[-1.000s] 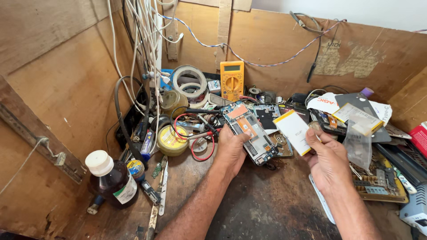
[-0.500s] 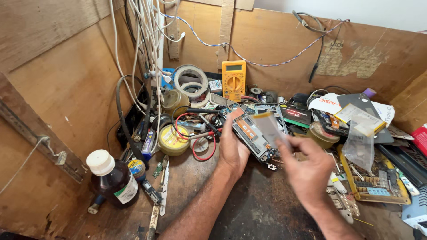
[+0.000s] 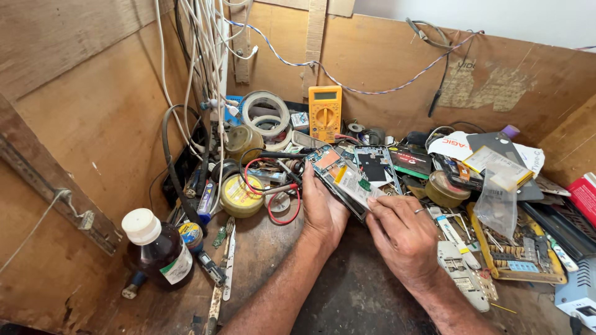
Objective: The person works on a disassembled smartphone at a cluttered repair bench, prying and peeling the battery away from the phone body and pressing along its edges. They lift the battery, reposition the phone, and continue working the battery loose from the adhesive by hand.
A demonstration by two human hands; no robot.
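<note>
A cluttered wooden workbench is shown from above, boxed in by plywood walls. Near its left edge, a brown glass bottle with a white cap and a pale label is seen standing upright, with a small blue-labelled tube just beside it. Toward the back left corner, a round yellow tin is ringed by red and black probe leads, rolls of tape are stacked behind it, and a yellow multimeter is propped against the back wall.

At the middle of the bench, an opened phone is gripped along its lower edge by the left hand, its back removed and its circuit board exposed. A small white rectangular part on it is pinched or pressed by the fingertips of the right hand; which of the two cannot be told. The step in hand appears to be work inside the open phone, and fine, steady fingertip control would be called for next.

To the right, a round brass-coloured tin sits near the phone. Beyond it, white packages with red lettering are piled against the back wall, a clear plastic bag overlaps a yellow tray of small tools, and a red box lies at the right edge.
</note>
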